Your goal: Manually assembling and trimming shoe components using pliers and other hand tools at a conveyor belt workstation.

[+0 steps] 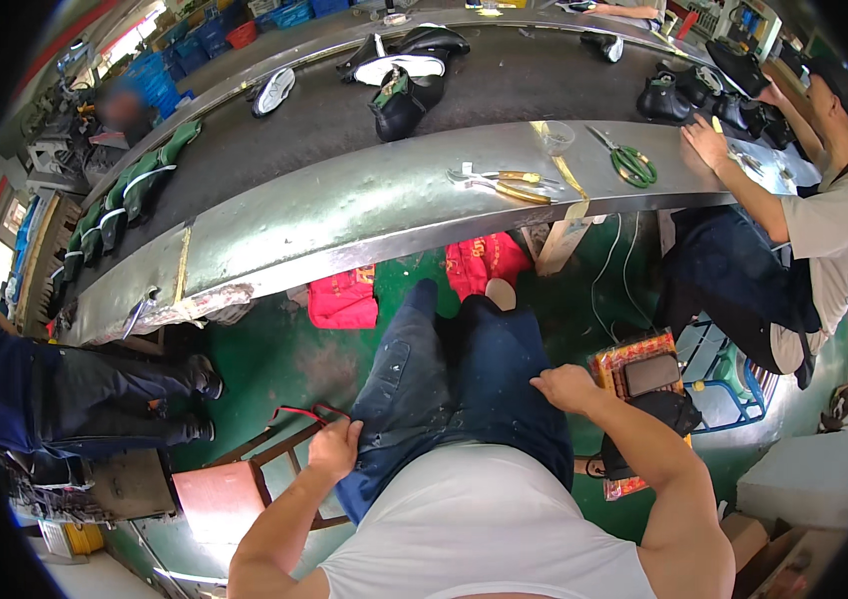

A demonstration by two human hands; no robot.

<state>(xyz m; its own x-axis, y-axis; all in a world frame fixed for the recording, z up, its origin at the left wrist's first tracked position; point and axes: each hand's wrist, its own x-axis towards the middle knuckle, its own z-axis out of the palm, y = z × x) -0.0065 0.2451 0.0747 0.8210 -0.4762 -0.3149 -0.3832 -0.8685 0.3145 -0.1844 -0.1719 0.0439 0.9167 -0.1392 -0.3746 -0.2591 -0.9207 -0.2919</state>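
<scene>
A dark blue apron (499, 399) lies over my lap and thighs. My left hand (334, 449) is closed at the apron's left edge, its fingertips partly hidden. Just beyond that hand a thin red strap (296, 411) sticks out to the left. On the other side, my right hand (565, 388) pinches the apron's right edge between thumb and fingers. Ahead on the metal bench edge (344, 205) lie yellow-handled pliers (519, 188) and green-handled scissors (631, 165), both out of my hands.
Black shoes (406, 105) and green-lined uppers (134, 185) sit on the dark conveyor belt (294, 140). A co-worker (823, 220) handles shoes at right; another person's legs (124, 394) show at left. A pink-topped stool (219, 499) stands left, a phone (651, 374) lies right.
</scene>
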